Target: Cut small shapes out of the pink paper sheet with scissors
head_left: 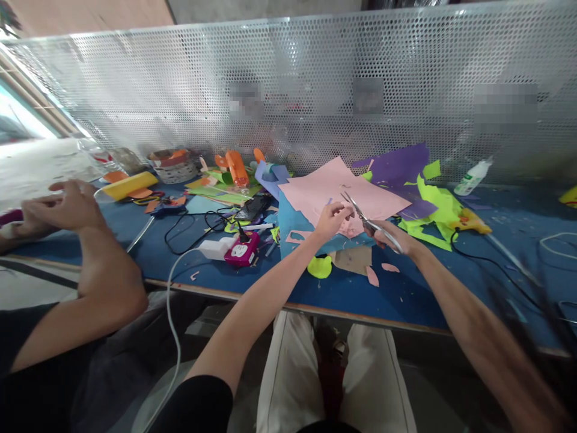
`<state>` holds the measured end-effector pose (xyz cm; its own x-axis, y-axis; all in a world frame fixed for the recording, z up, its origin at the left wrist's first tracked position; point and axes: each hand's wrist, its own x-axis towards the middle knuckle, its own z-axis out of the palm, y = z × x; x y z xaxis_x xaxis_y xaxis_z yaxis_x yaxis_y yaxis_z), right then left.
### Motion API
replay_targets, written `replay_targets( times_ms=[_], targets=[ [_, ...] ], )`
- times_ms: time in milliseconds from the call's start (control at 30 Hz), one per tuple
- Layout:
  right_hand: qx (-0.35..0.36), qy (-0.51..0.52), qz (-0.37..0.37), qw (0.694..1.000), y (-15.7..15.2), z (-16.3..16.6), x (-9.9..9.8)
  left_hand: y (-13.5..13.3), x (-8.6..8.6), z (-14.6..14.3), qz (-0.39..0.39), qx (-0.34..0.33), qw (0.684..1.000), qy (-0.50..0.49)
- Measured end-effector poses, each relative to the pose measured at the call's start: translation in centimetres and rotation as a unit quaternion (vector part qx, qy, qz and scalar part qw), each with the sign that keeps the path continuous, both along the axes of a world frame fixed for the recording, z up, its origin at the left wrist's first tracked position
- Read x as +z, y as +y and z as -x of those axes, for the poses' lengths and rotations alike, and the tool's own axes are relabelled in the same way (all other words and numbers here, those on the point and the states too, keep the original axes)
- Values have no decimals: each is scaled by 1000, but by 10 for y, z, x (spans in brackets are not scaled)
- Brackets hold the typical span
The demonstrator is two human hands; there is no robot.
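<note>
My right hand (391,236) is closed round the handles of a pair of metal scissors (360,211), whose blades point up and left, slightly apart. My left hand (332,218) pinches a small pink paper piece (348,227) right at the blades. Both hands hover over a large pink paper sheet (333,189) that lies on a light blue sheet (291,222) on the blue table (406,294). Small pink offcuts (372,276) and a yellow-green cutout (320,267) lie near the table's front edge.
A co-worker's arm and hands (63,207) rest at the left. Purple paper (399,165), lime scraps (435,210), a glue bottle (472,177), a pink power strip (242,251) with white cable, an orange glue gun (237,167), a tape basket (174,165). A perforated metal screen (315,90) closes the back.
</note>
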<state>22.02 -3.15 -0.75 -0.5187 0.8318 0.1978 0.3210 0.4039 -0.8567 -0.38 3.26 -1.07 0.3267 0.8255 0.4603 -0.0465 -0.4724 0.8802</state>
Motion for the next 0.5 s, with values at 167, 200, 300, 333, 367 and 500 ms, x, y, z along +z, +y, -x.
replay_targets(
  times_ms=[167,200,300,333,367,500],
  targets=[
    [1,-34,16,999,2,-4,3,1,1,-1,30,-29,999,-29],
    [0,-36,14,999,2,-4,4,1,1,-1,35,-34,998,-34],
    [-15,-47,16,999,1,-4,8,3,2,-1,45,-46,997,-41],
    [-30,-56,21,998,-1,-4,9,4,2,-1,48,-49,997,-39],
    [-49,-68,28,996,-2,-3,10,4,2,-1,49,-52,997,-34],
    [-117,-105,38,987,-2,-3,10,2,3,0,37,-47,998,-8]
  ],
)
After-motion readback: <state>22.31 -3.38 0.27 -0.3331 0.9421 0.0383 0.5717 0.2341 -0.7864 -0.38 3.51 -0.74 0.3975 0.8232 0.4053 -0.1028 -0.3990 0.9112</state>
